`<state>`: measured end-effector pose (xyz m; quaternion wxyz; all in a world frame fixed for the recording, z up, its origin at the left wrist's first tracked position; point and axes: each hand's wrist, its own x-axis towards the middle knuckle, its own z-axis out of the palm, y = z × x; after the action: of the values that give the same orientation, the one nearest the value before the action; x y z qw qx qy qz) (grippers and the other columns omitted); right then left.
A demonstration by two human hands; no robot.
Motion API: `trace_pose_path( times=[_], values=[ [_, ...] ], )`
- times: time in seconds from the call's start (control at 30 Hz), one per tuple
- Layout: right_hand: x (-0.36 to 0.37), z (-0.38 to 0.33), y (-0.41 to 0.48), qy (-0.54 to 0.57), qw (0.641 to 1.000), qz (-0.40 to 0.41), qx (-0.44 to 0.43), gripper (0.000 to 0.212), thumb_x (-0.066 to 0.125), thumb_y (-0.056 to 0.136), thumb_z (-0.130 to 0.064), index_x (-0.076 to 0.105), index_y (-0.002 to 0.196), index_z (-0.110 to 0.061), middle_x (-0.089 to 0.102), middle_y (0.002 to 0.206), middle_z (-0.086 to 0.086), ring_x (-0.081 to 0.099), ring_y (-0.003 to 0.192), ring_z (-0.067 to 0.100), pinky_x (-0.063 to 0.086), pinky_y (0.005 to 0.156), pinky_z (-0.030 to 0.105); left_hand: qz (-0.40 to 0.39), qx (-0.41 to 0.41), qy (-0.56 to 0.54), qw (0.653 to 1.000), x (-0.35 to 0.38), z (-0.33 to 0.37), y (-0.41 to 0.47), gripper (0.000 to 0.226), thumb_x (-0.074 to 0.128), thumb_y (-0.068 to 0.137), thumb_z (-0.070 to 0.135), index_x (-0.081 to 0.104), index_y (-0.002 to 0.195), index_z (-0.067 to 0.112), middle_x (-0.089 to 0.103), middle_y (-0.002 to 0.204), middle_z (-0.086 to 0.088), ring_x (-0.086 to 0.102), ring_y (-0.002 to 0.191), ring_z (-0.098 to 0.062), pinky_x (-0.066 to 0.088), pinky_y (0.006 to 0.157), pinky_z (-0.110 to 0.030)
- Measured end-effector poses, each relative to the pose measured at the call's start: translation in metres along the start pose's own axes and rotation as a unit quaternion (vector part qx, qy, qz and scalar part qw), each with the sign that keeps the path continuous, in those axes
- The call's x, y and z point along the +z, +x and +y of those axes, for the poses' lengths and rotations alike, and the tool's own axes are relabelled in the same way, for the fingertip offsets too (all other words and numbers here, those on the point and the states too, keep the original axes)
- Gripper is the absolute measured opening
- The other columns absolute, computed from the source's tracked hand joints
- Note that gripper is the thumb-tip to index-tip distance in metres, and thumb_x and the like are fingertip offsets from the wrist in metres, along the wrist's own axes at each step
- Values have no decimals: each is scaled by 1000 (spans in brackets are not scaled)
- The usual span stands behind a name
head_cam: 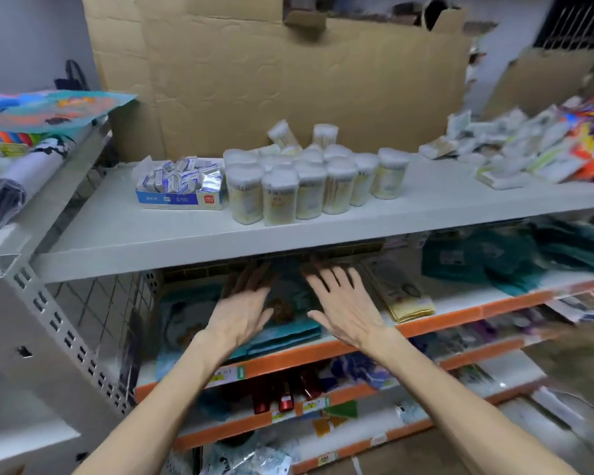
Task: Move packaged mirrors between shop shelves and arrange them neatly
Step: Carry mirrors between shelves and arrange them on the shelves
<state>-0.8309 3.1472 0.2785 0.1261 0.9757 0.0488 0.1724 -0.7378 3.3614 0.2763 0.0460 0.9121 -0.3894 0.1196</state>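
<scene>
A stack of flat teal packaged mirrors point(288, 332) with a cartoon bear print lies on the second shelf point(460, 315), the one with an orange front edge. My left hand point(244, 306) and my right hand point(343, 306) reach in under the grey top shelf point(134, 234). Both hands have straight, spread fingers, one on each side of the stack's top. The fingertips are blurred in the shadow, so I cannot tell if they touch the packs. A second teal pack point(182, 320) lies to the left of the stack.
Tubs of cotton swabs point(309, 186) and a small blue box point(182, 186) stand on the top shelf, with loose packets point(515, 152) at its right. Yellowish flat packs point(405, 296) and teal bags point(494, 262) share the second shelf. Red bottles point(282, 392) stand on a lower shelf. Cardboard point(288, 80) backs the rack.
</scene>
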Motion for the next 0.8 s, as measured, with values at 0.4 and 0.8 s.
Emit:
trace_pose_path(
  times=[0.4, 0.8],
  values=[
    [-4, 176, -209, -48, 982, -56, 176, 84, 59, 86, -58, 29, 152, -14, 26, 159, 12, 30, 143, 31, 33, 111, 52, -8, 192, -8, 981, 37, 227, 87, 86, 60, 84, 44, 15, 155, 29, 16, 163, 2, 19, 149, -26, 28, 114, -53],
    [-13, 345, -372, -39, 957, -34, 287, 82, 55, 89, -58, 26, 153, -15, 28, 158, 9, 31, 142, 28, 26, 115, 49, -3, 253, -44, 966, 51, 466, 153, 77, 58, 92, 37, 16, 155, 25, 3, 164, 3, 4, 151, -23, 14, 119, -50]
  ],
)
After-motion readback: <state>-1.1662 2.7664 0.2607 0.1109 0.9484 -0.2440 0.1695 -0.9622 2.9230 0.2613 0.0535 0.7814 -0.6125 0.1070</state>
